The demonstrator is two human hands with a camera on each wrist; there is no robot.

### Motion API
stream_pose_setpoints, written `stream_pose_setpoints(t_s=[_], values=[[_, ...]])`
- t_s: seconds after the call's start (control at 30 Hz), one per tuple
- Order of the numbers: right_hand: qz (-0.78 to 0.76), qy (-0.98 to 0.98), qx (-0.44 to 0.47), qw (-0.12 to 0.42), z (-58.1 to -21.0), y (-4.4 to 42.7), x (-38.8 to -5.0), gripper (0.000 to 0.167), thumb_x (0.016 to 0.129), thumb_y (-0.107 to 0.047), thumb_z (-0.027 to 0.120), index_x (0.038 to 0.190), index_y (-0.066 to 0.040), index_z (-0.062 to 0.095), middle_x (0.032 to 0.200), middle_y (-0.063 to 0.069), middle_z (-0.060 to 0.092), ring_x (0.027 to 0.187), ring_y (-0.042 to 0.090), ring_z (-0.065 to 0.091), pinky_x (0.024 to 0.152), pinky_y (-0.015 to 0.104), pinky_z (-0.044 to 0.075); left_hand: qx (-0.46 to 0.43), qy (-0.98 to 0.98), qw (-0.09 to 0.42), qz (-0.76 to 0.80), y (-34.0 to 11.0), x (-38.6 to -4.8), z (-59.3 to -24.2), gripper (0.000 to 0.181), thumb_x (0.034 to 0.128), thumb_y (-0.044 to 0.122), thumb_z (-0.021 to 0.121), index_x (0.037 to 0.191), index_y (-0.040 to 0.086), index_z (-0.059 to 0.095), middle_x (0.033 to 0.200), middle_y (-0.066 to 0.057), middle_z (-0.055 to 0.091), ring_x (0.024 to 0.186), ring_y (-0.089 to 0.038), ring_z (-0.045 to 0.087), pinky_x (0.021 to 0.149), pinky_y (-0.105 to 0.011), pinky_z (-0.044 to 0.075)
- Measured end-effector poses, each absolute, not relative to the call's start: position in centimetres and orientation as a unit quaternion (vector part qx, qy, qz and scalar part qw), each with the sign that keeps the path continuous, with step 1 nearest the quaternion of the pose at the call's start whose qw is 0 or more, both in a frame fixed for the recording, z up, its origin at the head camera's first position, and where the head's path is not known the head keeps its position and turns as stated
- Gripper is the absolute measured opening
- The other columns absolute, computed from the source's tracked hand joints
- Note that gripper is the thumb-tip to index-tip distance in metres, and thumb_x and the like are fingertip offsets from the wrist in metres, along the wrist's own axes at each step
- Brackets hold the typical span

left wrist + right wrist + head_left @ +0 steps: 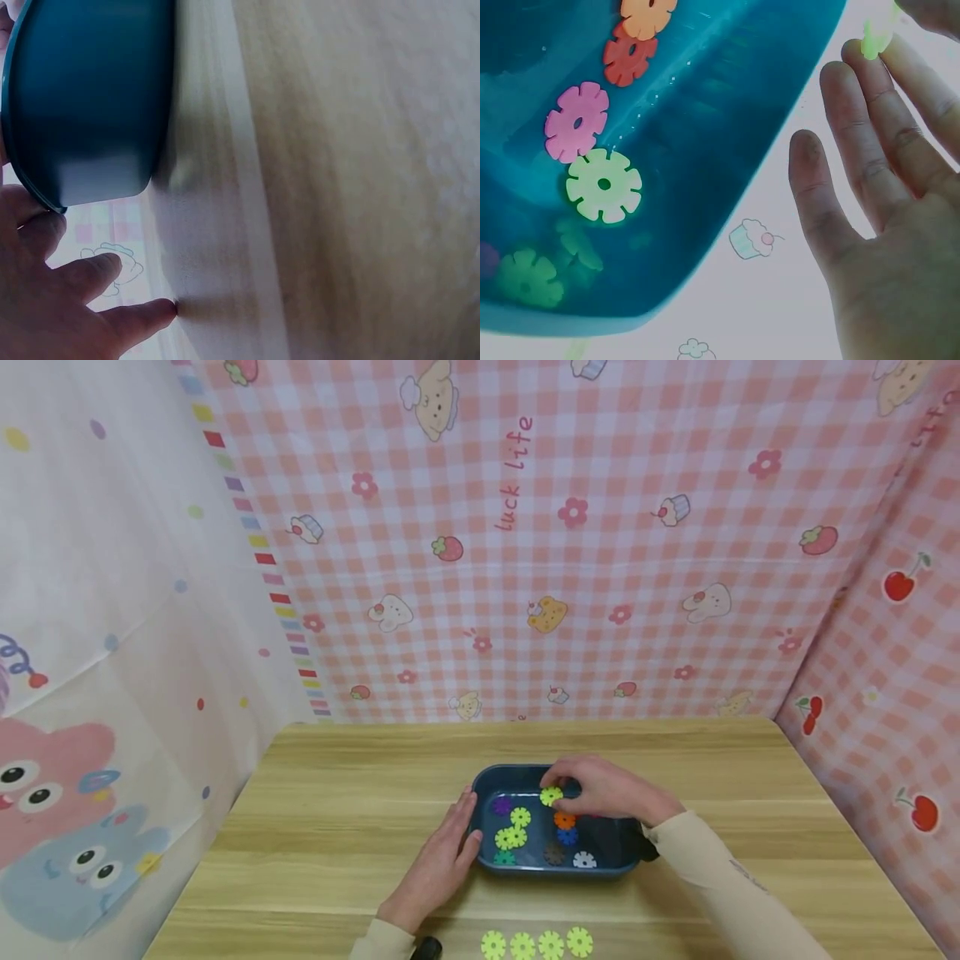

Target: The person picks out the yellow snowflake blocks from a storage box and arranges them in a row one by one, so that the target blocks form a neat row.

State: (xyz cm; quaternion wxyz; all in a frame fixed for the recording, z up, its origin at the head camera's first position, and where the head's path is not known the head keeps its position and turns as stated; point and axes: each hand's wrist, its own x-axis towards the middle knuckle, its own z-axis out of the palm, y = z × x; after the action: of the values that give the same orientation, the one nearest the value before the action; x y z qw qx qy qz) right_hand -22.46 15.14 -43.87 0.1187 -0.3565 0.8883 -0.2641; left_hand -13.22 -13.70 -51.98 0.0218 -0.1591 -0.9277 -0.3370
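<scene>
A dark blue plastic bin [551, 871] holds loose notched flower-shaped discs of several colours. At its left end, my left hand [438, 864] rests against the rim with fingers mostly straight; in the left wrist view the fingertips meet the bin's corner [90, 112]. Over the back part of the bin, my right hand [607, 789] pinches a yellow-green notched disc [551, 797] between thumb and fingers. The right wrist view shows that disc [877, 31] at the fingertips, partly cut off, with the other fingers extended.
In front of the bin, several yellow-green discs [522, 947] lie in a row on the wooden table [337, 793]. Inside the bin are an orange disc [565, 820], a white disc [584, 860] and a purple disc [501, 806]. Patterned cloth [525, 568] hangs behind the table.
</scene>
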Motion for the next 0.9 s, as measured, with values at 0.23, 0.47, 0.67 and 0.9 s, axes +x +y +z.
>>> stream_pose_setpoints(t_s=[0.23, 0.47, 0.67, 0.9], values=[[-0.278, 0.879, -0.376, 0.093, -43.6, 15.9, -21.6, 0.030, 0.094, -0.019, 0.075, 0.122, -0.008, 0.073, 0.119, -0.001, 0.070, 0.107, 0.024, 0.065, 0.097, 0.048, 0.057, -0.157, -0.927, 0.020, -0.340, -13.7, -13.2, -51.9, 0.058, 0.1116, 0.024, 0.046, 0.163, 0.003, 0.029, 0.171, -0.011, 0.022, 0.154, -0.036, 0.026, 0.123, -0.054, 0.026], [-0.294, 0.878, -0.371, 0.073, -43.5, 16.5, -20.2, 0.028, 0.096, -0.019, 0.075, 0.123, -0.012, 0.072, 0.118, -0.003, 0.070, 0.107, 0.024, 0.066, 0.096, 0.047, 0.057, -0.154, -0.927, 0.016, -0.340, -13.7, -13.3, -52.0, 0.058, 0.1119, 0.025, 0.046, 0.163, 0.003, 0.028, 0.171, -0.011, 0.021, 0.155, -0.036, 0.026, 0.123, -0.054, 0.025], [-0.286, 0.879, -0.378, 0.049, -43.5, 17.0, -19.0, 0.025, 0.096, -0.022, 0.075, 0.120, -0.016, 0.072, 0.118, -0.006, 0.069, 0.108, 0.019, 0.066, 0.095, 0.045, 0.058, -0.154, -0.927, 0.017, -0.340, -13.7, -13.2, -52.0, 0.058, 0.1119, 0.025, 0.045, 0.163, 0.003, 0.028, 0.171, -0.011, 0.021, 0.155, -0.036, 0.025, 0.123, -0.054, 0.025], [-0.274, 0.880, -0.386, 0.039, -43.4, 17.6, -17.7, 0.025, 0.096, -0.023, 0.076, 0.120, -0.016, 0.072, 0.118, -0.006, 0.068, 0.109, 0.016, 0.065, 0.095, 0.046, 0.058, -0.153, -0.929, 0.014, -0.338, -13.7, -13.3, -52.1, 0.059, 0.1120, 0.025, 0.045, 0.163, 0.003, 0.027, 0.171, -0.012, 0.021, 0.155, -0.036, 0.025, 0.123, -0.054, 0.025]])
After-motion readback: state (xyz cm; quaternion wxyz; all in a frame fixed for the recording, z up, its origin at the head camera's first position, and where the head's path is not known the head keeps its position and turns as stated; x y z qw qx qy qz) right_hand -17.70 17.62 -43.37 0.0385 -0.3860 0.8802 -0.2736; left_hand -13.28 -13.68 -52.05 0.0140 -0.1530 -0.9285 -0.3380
